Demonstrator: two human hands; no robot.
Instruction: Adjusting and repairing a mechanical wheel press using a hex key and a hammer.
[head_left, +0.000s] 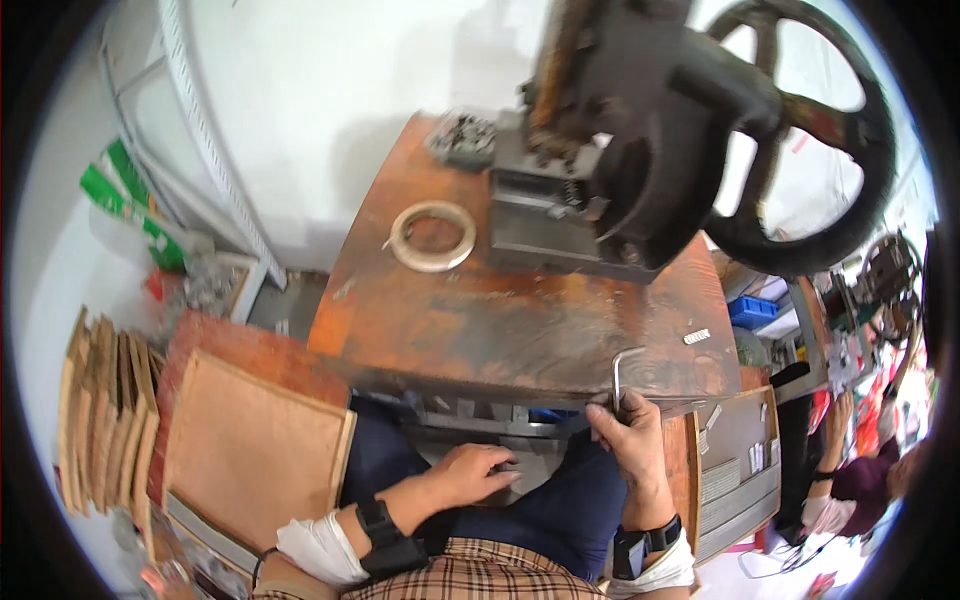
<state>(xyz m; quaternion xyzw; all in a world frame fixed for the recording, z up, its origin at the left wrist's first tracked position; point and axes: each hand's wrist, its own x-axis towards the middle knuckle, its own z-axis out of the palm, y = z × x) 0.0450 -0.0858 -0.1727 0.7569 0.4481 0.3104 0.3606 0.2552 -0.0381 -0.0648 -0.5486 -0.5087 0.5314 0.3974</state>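
Observation:
My right hand [634, 440] is closed around the long arm of an L-shaped hex key [616, 380], held upright at the front edge of the wooden worktable [450, 330]. The key's bent short end points to the right over the tabletop. My left hand [470, 475] hovers above my lap with its fingers stretched out and nothing in it. A small, pale ridged piece [697, 337] lies on the table to the right of the key. Behind it stands a dark hand press [650, 160] with a large handwheel [870, 150].
A roll of tape [402, 240] lies left of the press, near a container of small metal parts [462, 150]. At my left is a shallow wooden tray [255, 430] beside stacked boards [105, 420]. A tray of metal strips [738, 500] sits at my right; beyond it another person [860, 495] works.

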